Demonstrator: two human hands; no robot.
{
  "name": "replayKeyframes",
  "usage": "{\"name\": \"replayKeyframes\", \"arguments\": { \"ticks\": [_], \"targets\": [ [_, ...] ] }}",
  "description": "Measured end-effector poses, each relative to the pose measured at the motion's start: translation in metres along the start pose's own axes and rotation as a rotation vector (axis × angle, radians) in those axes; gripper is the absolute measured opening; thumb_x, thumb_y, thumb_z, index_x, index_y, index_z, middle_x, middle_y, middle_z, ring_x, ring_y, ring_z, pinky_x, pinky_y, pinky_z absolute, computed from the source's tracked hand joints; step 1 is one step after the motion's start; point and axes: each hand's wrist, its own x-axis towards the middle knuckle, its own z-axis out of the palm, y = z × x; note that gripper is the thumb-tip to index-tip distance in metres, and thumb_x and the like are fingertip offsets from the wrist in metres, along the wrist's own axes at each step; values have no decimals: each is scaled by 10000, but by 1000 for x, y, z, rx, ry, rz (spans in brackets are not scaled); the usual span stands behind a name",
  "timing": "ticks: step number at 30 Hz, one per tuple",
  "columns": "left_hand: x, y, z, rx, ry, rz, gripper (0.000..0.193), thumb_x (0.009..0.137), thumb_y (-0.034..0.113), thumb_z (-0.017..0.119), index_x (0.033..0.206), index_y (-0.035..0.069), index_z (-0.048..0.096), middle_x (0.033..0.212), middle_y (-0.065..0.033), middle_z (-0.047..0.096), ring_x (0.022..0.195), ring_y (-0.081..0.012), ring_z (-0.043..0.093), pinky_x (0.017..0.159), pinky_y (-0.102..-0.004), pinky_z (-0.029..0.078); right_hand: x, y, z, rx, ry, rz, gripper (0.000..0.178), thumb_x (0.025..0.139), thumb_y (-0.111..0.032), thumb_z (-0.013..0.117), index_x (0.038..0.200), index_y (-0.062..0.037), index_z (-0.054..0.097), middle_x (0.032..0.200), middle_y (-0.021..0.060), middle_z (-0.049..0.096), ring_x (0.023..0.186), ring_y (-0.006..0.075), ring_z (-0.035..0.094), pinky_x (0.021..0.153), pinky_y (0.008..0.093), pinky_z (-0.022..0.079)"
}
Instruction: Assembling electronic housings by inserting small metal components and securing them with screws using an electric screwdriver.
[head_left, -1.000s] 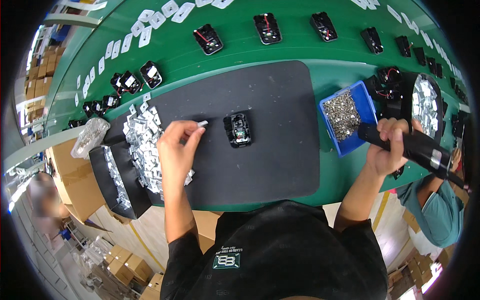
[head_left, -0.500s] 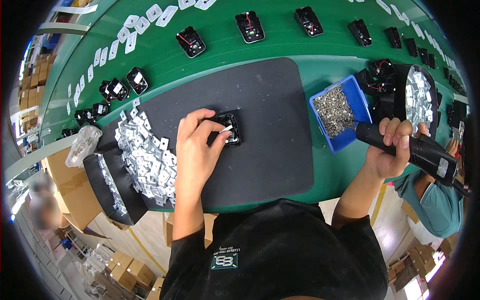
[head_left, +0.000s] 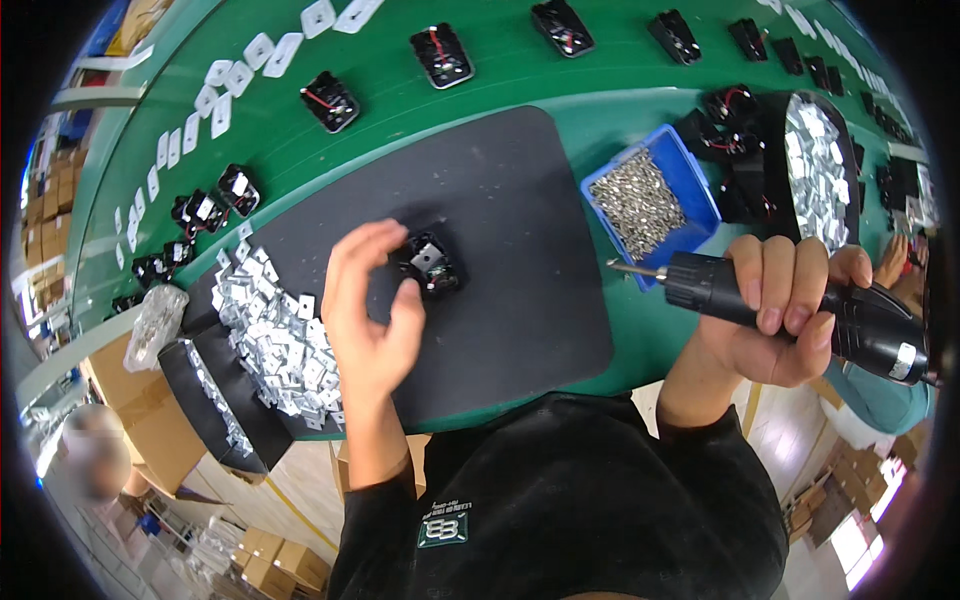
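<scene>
Left hand [head_left: 372, 335] spread beside a black plastic housing [head_left: 442, 284], right hand [head_left: 778, 312] clamped round a black cylindrical electric screwdriver [head_left: 700, 286].
A small silvery metal plate with a dark hole [head_left: 427, 259] lies in the housing, on the black flat mat [head_left: 540, 330] over the green desk [head_left: 640, 340]. The left fingers and thumb stand apart at the housing's left side; whether they touch it, I cannot tell. The screwdriver's bit points left, near the blue plastic tray [head_left: 692, 192] of small metal screws [head_left: 640, 200]. Good handling likely calls for keeping the plate flat and square, bracing the housing with fingertips clear of the hole, and holding the bit upright whenever it is over the plate.
</scene>
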Motion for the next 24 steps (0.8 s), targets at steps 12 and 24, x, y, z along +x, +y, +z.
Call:
{"name": "replayKeyframes", "arguments": {
  "ticks": [12,24],
  "targets": [
    [-3,39,53,-238,-130,436,295,663,82,813,920,-2,695,812,-83,710,629,-202,616,603,-286,451,2,-3,32,183,-83,114,420,789,-47,684,1163,-118,504,697,-14,537,594,98,536,634,262,472],
    [-5,43,51,-183,-76,424,224,628,104,820,790,45,677,717,-31,653,637,-191,595,597,-300,421,0,0,32,173,-139,129,434,802,-73,698,1182,-123,495,702,-16,544,577,90,532,618,263,478]
  ]
}}
